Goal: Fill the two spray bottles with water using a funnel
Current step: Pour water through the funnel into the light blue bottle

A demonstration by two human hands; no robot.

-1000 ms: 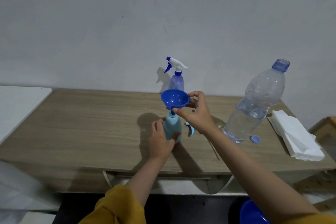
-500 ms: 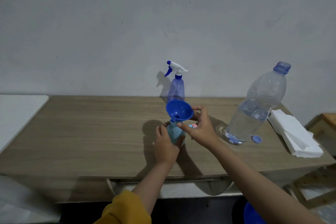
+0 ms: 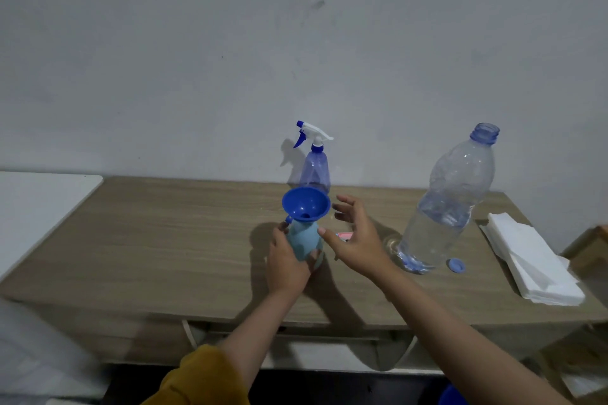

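A dark blue funnel [image 3: 306,204] sits in the neck of a light blue spray bottle [image 3: 303,240] standing on the wooden table [image 3: 171,240]. My left hand [image 3: 286,261] grips this bottle's body from the left. Just right of the funnel, my right hand [image 3: 353,237] hovers with fingers spread, touching nothing. A second, translucent purple spray bottle [image 3: 315,169] with a white and blue trigger head stands behind, near the wall. A large clear water bottle [image 3: 450,204], uncapped and partly filled, stands at the right.
The water bottle's blue cap [image 3: 456,265] lies on the table by its base. A stack of white napkins [image 3: 529,260] lies at the table's right end. A small pink item [image 3: 343,236] peeks out behind my right hand. A white surface [image 3: 39,207] adjoins the table's left.
My right hand set the funnel into the light blue bottle's neck, let go of it and opened beside it. My left hand kept its hold on the bottle.
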